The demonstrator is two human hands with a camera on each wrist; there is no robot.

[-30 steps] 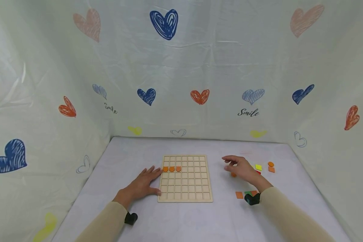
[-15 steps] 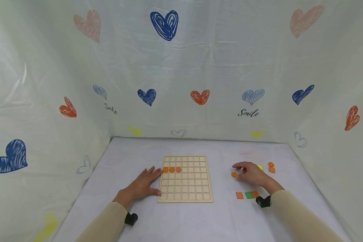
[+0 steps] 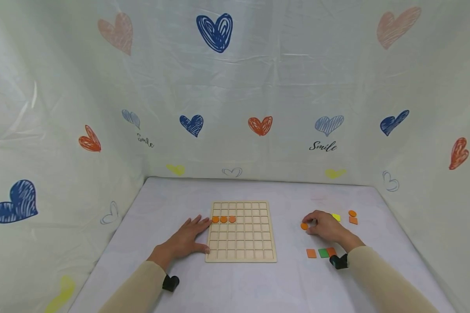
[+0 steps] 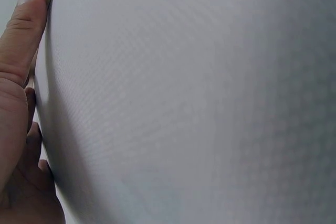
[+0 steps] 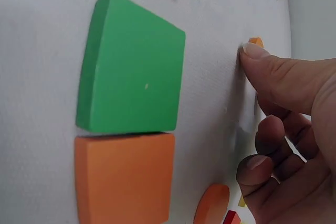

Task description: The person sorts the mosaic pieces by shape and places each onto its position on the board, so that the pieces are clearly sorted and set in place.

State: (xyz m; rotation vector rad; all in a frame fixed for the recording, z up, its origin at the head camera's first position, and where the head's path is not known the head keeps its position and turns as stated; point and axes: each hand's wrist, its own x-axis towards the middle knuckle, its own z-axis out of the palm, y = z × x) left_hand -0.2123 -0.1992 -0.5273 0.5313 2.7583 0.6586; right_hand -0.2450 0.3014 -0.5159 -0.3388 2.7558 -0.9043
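Observation:
In the head view a square wooden grid board (image 3: pixel 243 236) lies on the table, with three orange discs (image 3: pixel 223 219) side by side in one row from its left edge. My left hand (image 3: pixel 186 238) lies spread against the board's left side, thumb and fingertips at the edge; its thumb (image 4: pixel 21 40) shows in the left wrist view. To the right of the board, my right hand (image 3: pixel 326 226) has thumb and index finger at opposite sides of a loose orange disc (image 3: pixel 304 226). The right wrist view has the thumb tip (image 5: pixel 255 52) over that disc, partly hiding it.
Near the right forearm lie an orange square (image 3: pixel 311 253), a green square (image 3: pixel 323 253) and another orange square (image 3: pixel 331 251). Beyond the right hand are a yellow square (image 3: pixel 336 217), an orange disc (image 3: pixel 352 213) and an orange square (image 3: pixel 353 221). A red piece (image 5: pixel 231 217) shows under the hand.
My right hand has moved right, away from the board, and its thumb and index finger have closed in on the loose orange disc. The left hand has stayed at the board.

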